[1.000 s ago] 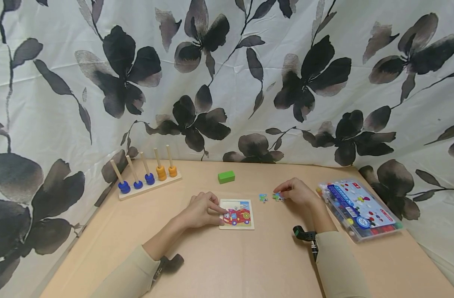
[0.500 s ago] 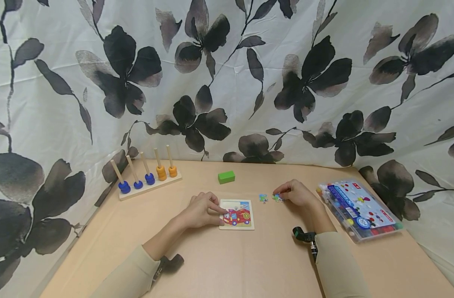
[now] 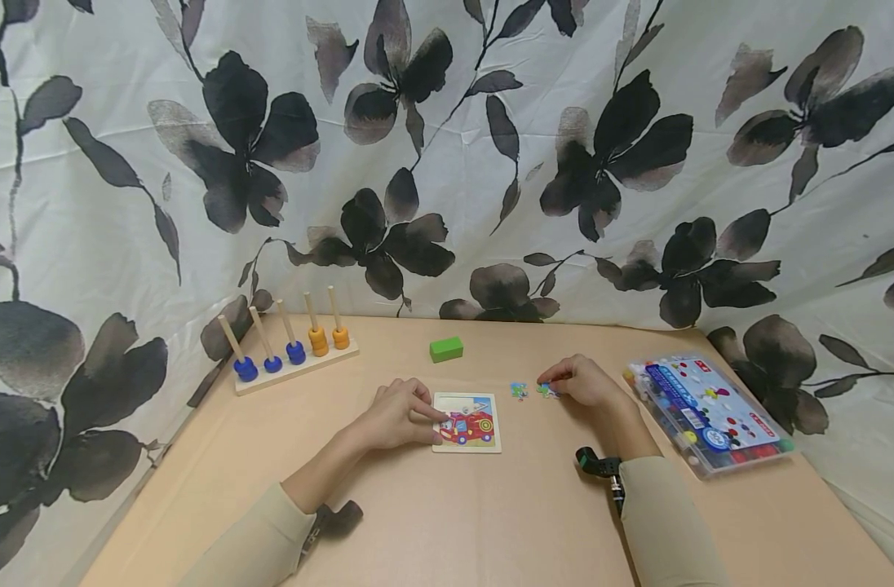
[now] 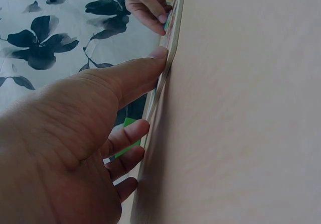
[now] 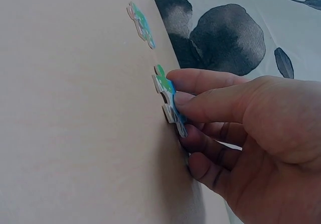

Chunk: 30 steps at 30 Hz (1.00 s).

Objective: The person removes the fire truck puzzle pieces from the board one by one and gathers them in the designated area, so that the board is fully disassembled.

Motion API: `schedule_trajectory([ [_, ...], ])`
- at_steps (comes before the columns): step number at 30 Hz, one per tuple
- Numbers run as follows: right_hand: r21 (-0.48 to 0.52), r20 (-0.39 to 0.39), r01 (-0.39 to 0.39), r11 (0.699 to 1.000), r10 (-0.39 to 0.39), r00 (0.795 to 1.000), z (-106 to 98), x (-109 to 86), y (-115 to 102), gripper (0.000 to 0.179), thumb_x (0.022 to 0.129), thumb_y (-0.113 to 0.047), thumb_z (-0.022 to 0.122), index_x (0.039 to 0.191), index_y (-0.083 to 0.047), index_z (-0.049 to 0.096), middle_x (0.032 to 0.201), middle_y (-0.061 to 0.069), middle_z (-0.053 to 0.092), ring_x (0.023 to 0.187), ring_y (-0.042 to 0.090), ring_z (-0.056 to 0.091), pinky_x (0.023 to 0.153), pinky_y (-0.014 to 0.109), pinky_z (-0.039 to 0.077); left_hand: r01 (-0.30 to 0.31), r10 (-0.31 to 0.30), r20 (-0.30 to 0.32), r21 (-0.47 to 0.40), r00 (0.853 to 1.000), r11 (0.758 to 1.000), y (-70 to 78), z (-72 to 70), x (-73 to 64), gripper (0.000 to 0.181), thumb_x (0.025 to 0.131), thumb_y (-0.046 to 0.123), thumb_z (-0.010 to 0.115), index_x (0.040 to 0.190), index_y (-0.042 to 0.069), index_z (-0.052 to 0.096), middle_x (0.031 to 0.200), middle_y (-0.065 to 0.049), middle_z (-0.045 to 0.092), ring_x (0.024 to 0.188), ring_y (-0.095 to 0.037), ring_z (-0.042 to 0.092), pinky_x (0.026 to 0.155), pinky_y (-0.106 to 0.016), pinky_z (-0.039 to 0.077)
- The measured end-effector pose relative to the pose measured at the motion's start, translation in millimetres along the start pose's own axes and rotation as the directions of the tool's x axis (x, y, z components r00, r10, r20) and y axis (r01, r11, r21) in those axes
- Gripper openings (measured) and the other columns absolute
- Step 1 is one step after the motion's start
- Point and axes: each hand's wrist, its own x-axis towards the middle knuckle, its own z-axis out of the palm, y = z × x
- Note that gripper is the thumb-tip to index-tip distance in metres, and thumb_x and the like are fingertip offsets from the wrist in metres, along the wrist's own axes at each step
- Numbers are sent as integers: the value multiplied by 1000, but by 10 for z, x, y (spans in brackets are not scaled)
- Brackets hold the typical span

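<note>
A small square jigsaw board (image 3: 467, 440) with a red vehicle picture lies flat on the table. My left hand (image 3: 403, 414) rests on its left side, and in the left wrist view the thumb (image 4: 159, 53) touches the board's edge. To the right, my right hand (image 3: 582, 379) pinches a blue-and-green puzzle piece (image 5: 168, 91) between thumb and index finger, at the table surface. Another puzzle piece (image 3: 519, 390) lies loose just left of it, between that hand and the board. Part of the picture is hidden under the left fingertips.
A green block (image 3: 445, 350) sits behind the board. At the back left stands a wooden peg stand (image 3: 296, 367) with blue and orange beads. A clear plastic case (image 3: 711, 412) of colourful parts lies at the right. Floral cloth hangs behind the table.
The right hand has shifted very slightly downward in the head view, still at the same puzzle piece. The left hand and the board have not visibly moved.
</note>
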Motion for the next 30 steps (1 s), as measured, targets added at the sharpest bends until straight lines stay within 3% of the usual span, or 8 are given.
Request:
schedule_trajectory([
  [30,-32,-29,13,999,-13,1000,24,39,26,19,94,4,67,104,-4,81,105,13,74,94,21,57,81,32,45,4,-4,-1,2,1000,1000,-3,1,5,32,80,42,89,109,30,83,107,9,54,104,-15,41,90,-41,27],
])
